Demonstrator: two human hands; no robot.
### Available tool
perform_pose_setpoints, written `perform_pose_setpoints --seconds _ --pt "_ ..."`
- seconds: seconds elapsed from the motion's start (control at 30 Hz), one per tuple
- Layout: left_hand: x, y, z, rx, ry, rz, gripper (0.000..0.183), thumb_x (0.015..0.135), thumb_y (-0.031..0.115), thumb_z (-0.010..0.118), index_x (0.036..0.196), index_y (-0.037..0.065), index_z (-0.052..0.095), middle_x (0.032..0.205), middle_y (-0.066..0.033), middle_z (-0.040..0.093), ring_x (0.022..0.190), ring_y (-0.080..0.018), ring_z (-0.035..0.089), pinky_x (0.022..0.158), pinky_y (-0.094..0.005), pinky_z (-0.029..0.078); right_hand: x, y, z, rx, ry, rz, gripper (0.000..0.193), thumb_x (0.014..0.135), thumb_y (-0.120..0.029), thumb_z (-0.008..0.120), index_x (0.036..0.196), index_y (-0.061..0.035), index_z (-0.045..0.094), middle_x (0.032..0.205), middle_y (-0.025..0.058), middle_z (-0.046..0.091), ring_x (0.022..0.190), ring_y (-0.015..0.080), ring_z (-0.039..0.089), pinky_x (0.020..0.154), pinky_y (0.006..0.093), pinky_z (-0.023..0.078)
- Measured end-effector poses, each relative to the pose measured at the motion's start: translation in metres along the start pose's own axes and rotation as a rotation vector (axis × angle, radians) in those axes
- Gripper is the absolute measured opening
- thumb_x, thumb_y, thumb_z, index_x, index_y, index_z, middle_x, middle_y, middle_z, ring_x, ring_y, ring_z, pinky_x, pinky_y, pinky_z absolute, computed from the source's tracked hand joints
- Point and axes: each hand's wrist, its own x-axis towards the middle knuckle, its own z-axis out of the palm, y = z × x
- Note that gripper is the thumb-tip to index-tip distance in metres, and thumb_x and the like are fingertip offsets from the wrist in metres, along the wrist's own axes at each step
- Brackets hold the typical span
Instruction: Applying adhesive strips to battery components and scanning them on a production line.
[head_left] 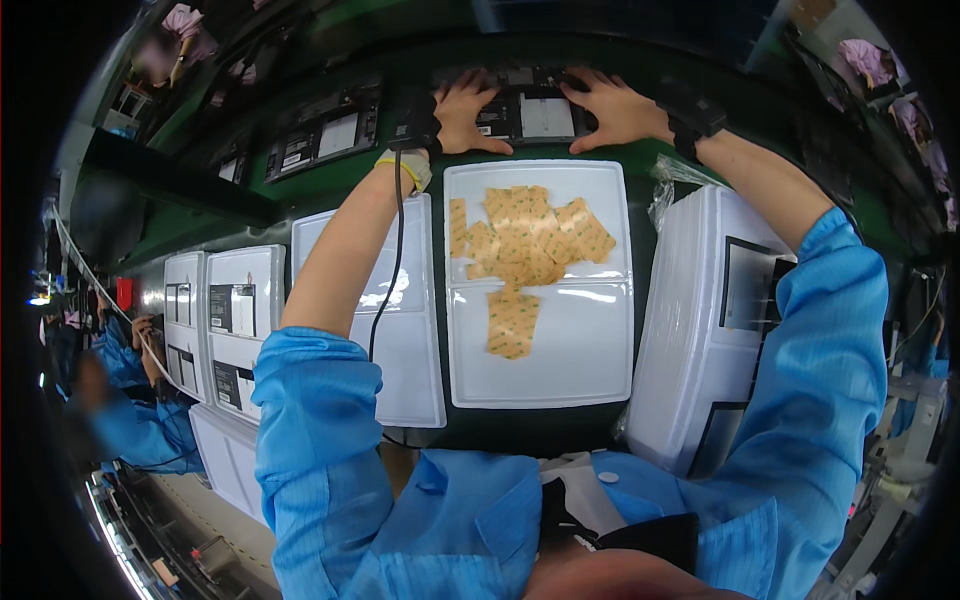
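Note:
Both arms stretch forward to a flat black electronic device with a pale rectangular panel, lying on the green surface. My left hand rests at its left side with fingers spread, thumb toward the near edge. On the opposite side my right hand lies with its fingers apart too, fingertips at the far edge. Just in front of them is a white plastic tray holding a heap of tan adhesive pieces with green marks. One tan piece lies apart in the tray's nearer half.
Another black device sits farther left on the green surface. A second white tray adjoins the first. White trays with black-and-silver parts stand at the left, and stacked trays at the right. A co-worker in blue is at far left.

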Motion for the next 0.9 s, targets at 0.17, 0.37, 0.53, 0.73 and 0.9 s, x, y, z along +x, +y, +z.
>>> perform_pose_setpoints --seconds 0.17,0.37,0.53,0.73,0.9 --pt "-0.018 -0.018 0.036 0.1 0.096 0.086 0.107 0.084 0.082 0.057 0.158 0.006 0.04 0.166 -0.0176 0.033 0.157 -0.0343 0.023 0.127 -0.0523 0.02 0.014 -0.015 -0.019 -0.179 -0.163 -0.06 0.095 0.085 -0.067 0.07 0.151 -0.0025 0.047 0.161 0.029 0.032 0.151 0.0434 0.03 0.122 0.0524 0.031" --pt "-0.028 -0.029 0.038 0.057 0.204 0.13 0.097 0.092 0.075 0.053 0.151 -0.002 0.046 0.156 -0.0238 0.047 0.146 -0.0388 0.043 0.123 -0.0489 0.031 0.032 -0.036 -0.034 -0.004 -0.218 -0.179 0.083 0.088 -0.046 0.075 0.152 -0.0035 0.044 0.153 0.0288 0.046 0.137 0.0455 0.048 0.118 0.0468 0.036" --pt "-0.055 -0.06 0.048 0.129 0.254 0.098 0.106 0.088 0.082 0.051 0.151 -0.002 0.046 0.157 -0.0216 0.045 0.151 -0.0379 0.036 0.125 -0.0507 0.025 0.008 -0.031 -0.038 -0.057 -0.145 -0.144 0.091 0.08 -0.039 0.083 0.153 -0.0006 0.043 0.152 0.0232 0.051 0.134 0.0393 0.053 0.119 0.0474 0.033" --pt "-0.065 -0.055 -0.012 0.101 0.109 -0.027 0.089 0.089 0.075 0.058 0.146 0.008 0.057 0.156 -0.0155 0.05 0.149 -0.0363 0.037 0.122 -0.0543 0.03 0.038 -0.036 -0.076 0.178 -0.274 -0.101 0.081 0.083 -0.035 0.082 0.148 0.0015 0.051 0.142 0.0295 0.057 0.128 0.0421 0.057 0.113 0.0411 0.042" --pt "-0.204 -0.033 -0.097 -0.277 0.291 -0.321 0.038 0.099 0.042 0.064 0.116 0.009 0.069 0.109 -0.0102 0.073 0.096 -0.0329 0.071 0.081 -0.0432 0.056 -0.006 -0.117 -0.126 0.383 0.007 -0.207 0.05 0.094 -0.022 0.071 0.137 0.0022 0.06 0.121 0.0253 0.07 0.109 0.0356 0.069 0.099 0.0399 0.053"
